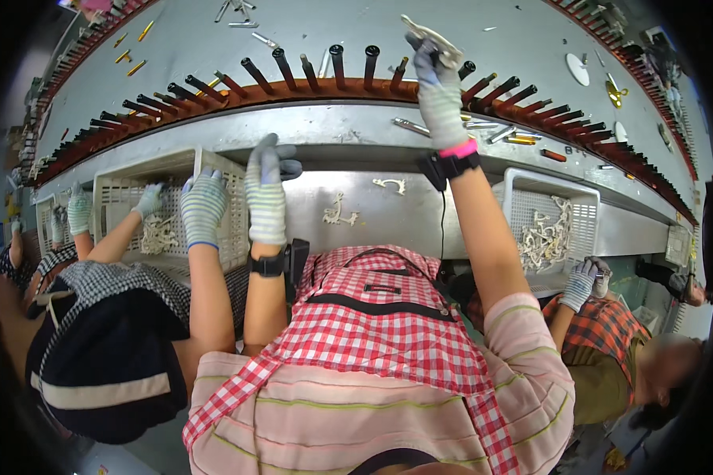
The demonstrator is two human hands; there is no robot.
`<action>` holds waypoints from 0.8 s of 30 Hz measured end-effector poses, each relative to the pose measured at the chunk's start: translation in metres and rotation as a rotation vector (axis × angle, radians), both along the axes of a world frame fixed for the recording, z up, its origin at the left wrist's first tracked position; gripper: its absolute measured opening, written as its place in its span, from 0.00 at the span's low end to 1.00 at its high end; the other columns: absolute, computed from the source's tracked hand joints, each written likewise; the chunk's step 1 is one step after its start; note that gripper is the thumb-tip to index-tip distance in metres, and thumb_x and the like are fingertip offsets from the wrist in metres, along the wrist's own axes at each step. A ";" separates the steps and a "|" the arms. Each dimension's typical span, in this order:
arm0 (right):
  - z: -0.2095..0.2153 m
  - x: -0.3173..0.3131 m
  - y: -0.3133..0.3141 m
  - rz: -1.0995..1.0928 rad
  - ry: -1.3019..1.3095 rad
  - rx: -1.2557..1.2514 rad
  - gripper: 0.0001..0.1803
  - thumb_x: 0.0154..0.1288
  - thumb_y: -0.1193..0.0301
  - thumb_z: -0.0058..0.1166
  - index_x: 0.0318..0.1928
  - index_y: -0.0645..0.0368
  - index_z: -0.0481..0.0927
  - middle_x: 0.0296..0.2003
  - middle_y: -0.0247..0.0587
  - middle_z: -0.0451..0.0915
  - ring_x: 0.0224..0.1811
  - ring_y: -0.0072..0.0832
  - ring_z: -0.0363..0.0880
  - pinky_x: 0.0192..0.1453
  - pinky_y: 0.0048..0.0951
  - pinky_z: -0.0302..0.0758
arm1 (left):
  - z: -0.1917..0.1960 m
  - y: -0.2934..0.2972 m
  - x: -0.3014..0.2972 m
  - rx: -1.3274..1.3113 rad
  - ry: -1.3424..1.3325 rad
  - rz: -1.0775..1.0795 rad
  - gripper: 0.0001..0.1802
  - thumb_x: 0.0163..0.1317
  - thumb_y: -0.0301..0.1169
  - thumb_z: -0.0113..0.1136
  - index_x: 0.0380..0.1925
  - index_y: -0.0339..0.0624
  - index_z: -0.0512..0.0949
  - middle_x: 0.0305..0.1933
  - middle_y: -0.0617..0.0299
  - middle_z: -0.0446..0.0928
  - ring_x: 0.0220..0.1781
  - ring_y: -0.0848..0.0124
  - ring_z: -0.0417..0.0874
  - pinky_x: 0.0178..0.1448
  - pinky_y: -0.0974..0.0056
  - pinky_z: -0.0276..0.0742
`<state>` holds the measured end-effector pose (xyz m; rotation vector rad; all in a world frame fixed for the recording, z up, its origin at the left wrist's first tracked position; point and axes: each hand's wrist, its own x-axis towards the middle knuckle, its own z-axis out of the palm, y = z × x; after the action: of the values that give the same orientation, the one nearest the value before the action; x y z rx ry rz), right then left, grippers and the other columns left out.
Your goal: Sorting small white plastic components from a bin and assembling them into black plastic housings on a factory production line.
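My right hand (438, 91), in a striped glove with grey fingers, reaches over the row of upright pegs. Its fingers are closed on a cream-coloured curved piece (436, 39), which sticks up past the fingertips. My left hand (268, 178), gloved the same way, hovers empty by the metal ledge with its fingers apart. Between my arms, on the bare metal worktop (372, 229), lie a few loose cream curved pieces (339, 210). A single arched one (390, 186) rests farther back.
The peg row (333, 89) curves across the far side. Silver rods (412, 127) and a red-orange tube (554, 156) lie on the ledge. White baskets of cream pieces stand left (236, 206) and right (594, 214). Co-workers' gloved hands (204, 207) are close at left, others (582, 285) at right.
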<state>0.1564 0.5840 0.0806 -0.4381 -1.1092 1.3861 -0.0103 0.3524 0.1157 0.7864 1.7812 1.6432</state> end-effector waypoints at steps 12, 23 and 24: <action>-0.039 -0.121 -0.004 0.189 0.137 -0.189 0.12 0.68 0.72 0.45 0.50 0.61 0.70 0.41 0.39 0.76 0.43 0.21 0.75 0.47 0.20 0.74 | -0.176 -0.017 -0.021 -0.946 0.342 -0.466 0.24 0.54 0.47 0.60 0.43 0.39 0.77 0.36 0.53 0.80 0.39 0.64 0.80 0.46 0.63 0.75; -0.112 0.013 -0.144 0.555 -0.837 0.079 0.17 0.66 0.63 0.45 0.49 0.61 0.74 0.40 0.51 0.80 0.44 0.43 0.78 0.49 0.36 0.73 | -0.195 0.006 0.008 -1.239 0.878 -0.726 0.22 0.51 0.46 0.59 0.43 0.45 0.78 0.45 0.48 0.78 0.50 0.55 0.78 0.53 0.55 0.73; -0.120 0.031 -0.146 0.574 -0.881 -0.052 0.17 0.66 0.63 0.45 0.48 0.61 0.74 0.39 0.49 0.80 0.42 0.39 0.79 0.48 0.34 0.73 | -0.190 0.012 0.008 -1.277 0.877 -0.745 0.21 0.52 0.44 0.58 0.42 0.45 0.78 0.46 0.49 0.78 0.49 0.54 0.78 0.52 0.54 0.74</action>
<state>0.1876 0.4376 -0.0395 -0.8591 -2.0299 1.7702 -0.0024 0.3643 -0.0744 1.2887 2.1211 -0.4879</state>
